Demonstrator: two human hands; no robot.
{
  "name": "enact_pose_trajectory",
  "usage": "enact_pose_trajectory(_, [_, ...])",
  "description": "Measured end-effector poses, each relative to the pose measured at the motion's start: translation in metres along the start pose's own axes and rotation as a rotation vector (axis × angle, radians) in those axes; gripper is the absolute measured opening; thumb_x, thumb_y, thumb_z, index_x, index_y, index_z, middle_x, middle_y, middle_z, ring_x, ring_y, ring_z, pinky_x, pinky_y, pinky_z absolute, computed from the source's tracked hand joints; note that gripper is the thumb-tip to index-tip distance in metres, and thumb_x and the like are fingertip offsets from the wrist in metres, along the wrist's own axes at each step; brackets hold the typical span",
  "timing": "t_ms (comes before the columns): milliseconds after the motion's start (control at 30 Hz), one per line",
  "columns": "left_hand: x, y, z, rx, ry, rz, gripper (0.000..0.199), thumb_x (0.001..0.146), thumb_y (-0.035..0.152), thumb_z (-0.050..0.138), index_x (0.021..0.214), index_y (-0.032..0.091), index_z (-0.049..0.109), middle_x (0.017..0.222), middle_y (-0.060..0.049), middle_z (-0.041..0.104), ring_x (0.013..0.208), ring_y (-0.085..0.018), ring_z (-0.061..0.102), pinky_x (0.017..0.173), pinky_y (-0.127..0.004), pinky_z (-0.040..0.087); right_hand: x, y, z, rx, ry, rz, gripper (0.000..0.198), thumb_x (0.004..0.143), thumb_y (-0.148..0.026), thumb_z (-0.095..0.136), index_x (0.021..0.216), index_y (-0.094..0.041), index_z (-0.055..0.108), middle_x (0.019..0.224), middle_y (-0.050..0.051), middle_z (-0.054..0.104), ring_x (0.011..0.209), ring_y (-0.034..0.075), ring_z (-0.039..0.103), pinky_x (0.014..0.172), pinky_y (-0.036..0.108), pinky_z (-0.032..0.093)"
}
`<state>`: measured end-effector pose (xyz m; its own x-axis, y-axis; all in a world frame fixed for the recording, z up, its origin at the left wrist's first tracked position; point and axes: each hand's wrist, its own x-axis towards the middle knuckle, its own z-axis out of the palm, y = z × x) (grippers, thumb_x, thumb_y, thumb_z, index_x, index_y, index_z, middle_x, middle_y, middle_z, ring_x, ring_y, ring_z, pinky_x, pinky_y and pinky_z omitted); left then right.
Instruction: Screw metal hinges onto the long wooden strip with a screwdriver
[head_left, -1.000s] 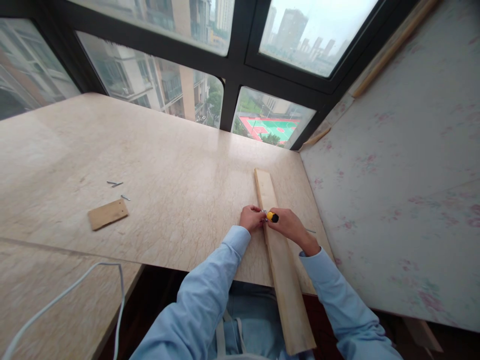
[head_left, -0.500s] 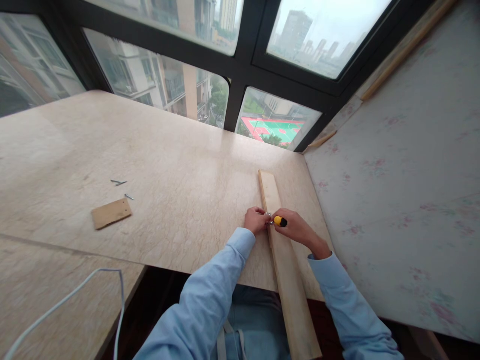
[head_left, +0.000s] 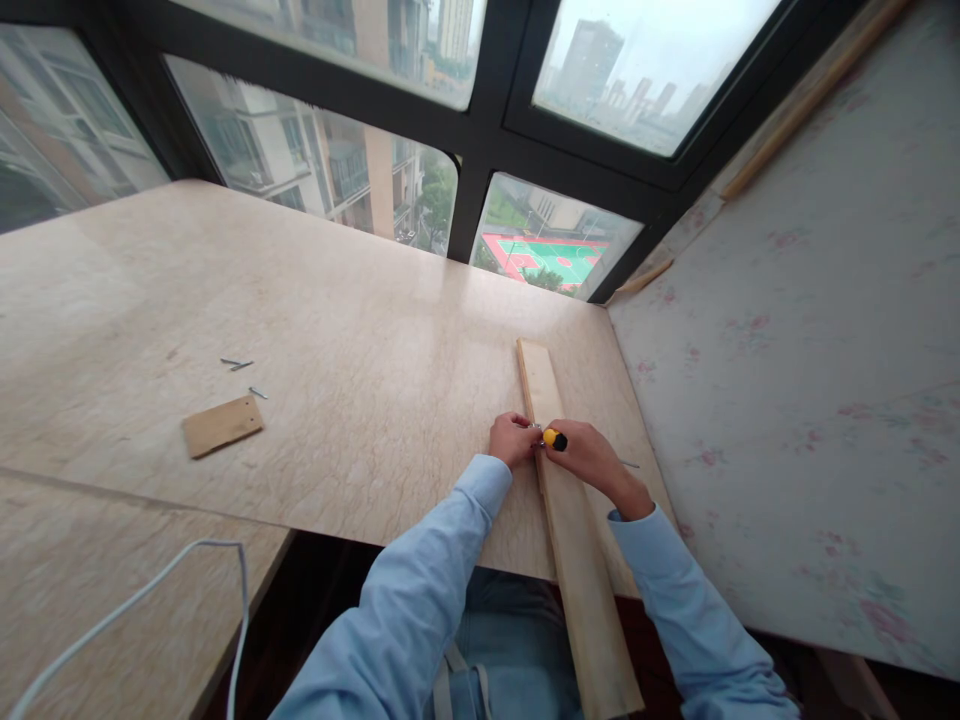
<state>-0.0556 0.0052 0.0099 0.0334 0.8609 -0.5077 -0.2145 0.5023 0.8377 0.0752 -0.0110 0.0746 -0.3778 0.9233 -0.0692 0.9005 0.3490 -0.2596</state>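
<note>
A long pale wooden board point(head_left: 574, 530) lies on the stone-topped ledge and sticks out past its front edge toward my lap. At the board's left edge, my left hand point(head_left: 514, 440) is closed, fingertips pinching a small shiny metal piece point(head_left: 537, 428) whose shape I cannot make out. My right hand point(head_left: 589, 455) is wrapped round a screwdriver point(head_left: 555, 439) with a yellow and black handle. Its tip is hidden, close to the left fingertips. A thin metal rod or nail point(head_left: 630, 463) shows just beyond my right wrist.
To the left lie a small brown wooden plate point(head_left: 223, 427) with holes and several screws or nails point(head_left: 237, 364). A white cable point(head_left: 142, 590) loops over the lower left counter. Windows point(head_left: 480, 100) stand behind the ledge point(head_left: 337, 350), and a flowered wall point(head_left: 795, 350) rises on the right.
My right hand has turned slightly, and the screwdriver handle has tilted and shifted a little left. The thin metal rod beyond my wrist has come into sight. My left hand stays in place.
</note>
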Motion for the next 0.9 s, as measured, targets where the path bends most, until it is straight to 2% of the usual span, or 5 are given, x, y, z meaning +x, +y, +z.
enact_pose_trajectory(300, [0.001, 0.001, 0.0, 0.014, -0.004, -0.015, 0.024, 0.064, 0.007, 0.071, 0.08, 0.014, 0.055, 0.056, 0.001, 0.059, 0.056, -0.014, 0.06, 0.051, -0.023, 0.05, -0.002, 0.009, 0.002, 0.023, 0.004, -0.127, 0.01, 0.081, -0.015, 0.053, 0.078, -0.02, 0.061, 0.08, 0.004, 0.067, 0.073, 0.018, 0.061, 0.063, 0.025, 0.04])
enact_pose_trajectory(500, [0.0, 0.003, -0.001, 0.023, -0.004, -0.014, 0.023, 0.064, 0.007, 0.07, 0.079, 0.015, 0.054, 0.057, 0.001, 0.058, 0.053, -0.012, 0.058, 0.05, -0.023, 0.049, -0.002, 0.008, 0.001, 0.149, 0.016, -0.166, 0.01, 0.081, -0.015, 0.053, 0.081, -0.02, 0.061, 0.083, 0.005, 0.068, 0.078, 0.018, 0.062, 0.069, 0.026, 0.044])
enact_pose_trajectory(633, [-0.002, 0.004, -0.001, 0.002, -0.013, -0.008, 0.023, 0.064, 0.007, 0.07, 0.078, 0.015, 0.054, 0.058, 0.001, 0.059, 0.055, -0.014, 0.059, 0.052, -0.024, 0.05, -0.004, 0.007, 0.003, 0.113, 0.131, -0.054, 0.009, 0.084, -0.028, 0.058, 0.084, -0.019, 0.06, 0.083, 0.006, 0.068, 0.076, 0.02, 0.062, 0.068, 0.028, 0.044])
enact_pose_trajectory(800, [-0.004, 0.005, -0.002, -0.01, -0.019, -0.022, 0.022, 0.065, 0.007, 0.07, 0.079, 0.015, 0.054, 0.06, 0.0, 0.06, 0.057, -0.014, 0.061, 0.052, -0.024, 0.05, -0.005, 0.002, 0.008, 0.012, 0.085, 0.056, 0.014, 0.088, -0.032, 0.055, 0.085, -0.021, 0.063, 0.081, 0.006, 0.072, 0.074, 0.021, 0.065, 0.061, 0.027, 0.04])
enact_pose_trajectory(900, [-0.004, 0.004, -0.001, -0.012, -0.019, -0.016, 0.023, 0.064, 0.008, 0.071, 0.078, 0.015, 0.054, 0.061, -0.001, 0.061, 0.058, -0.015, 0.062, 0.051, -0.024, 0.05, -0.006, -0.002, 0.009, -0.024, 0.107, 0.083, 0.016, 0.089, -0.03, 0.053, 0.085, -0.022, 0.065, 0.084, 0.006, 0.073, 0.076, 0.022, 0.066, 0.06, 0.027, 0.04])
